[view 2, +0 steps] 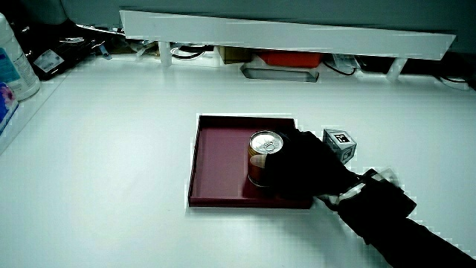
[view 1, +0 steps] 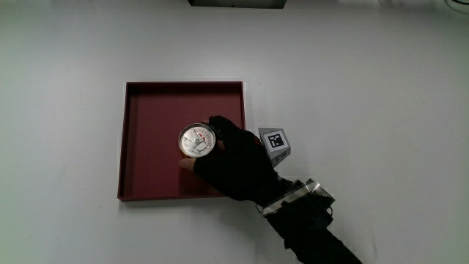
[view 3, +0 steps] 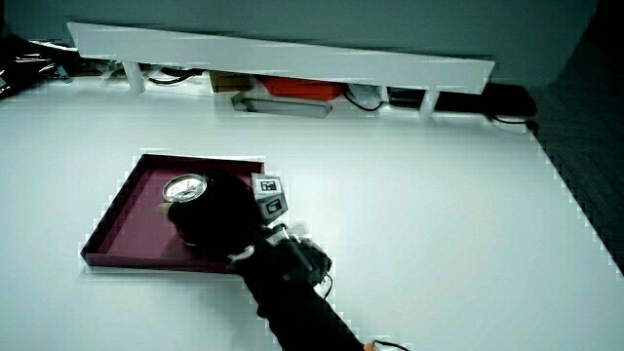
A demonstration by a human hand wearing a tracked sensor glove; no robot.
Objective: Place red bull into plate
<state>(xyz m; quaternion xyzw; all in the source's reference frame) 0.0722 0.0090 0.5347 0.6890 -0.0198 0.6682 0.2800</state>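
Can position: red bull can (view 1: 197, 139) stands upright inside the plate (view 1: 146, 103), a square dark-red tray.
Hand state: hand (view 1: 238, 163) wraps the can's side, fingers closed around it.
Done: can is within the plate's rim.
Remaining: release and withdrawal, judging from the grip.

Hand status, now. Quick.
Hand: shut on the can, which stands upright inside the red plate.
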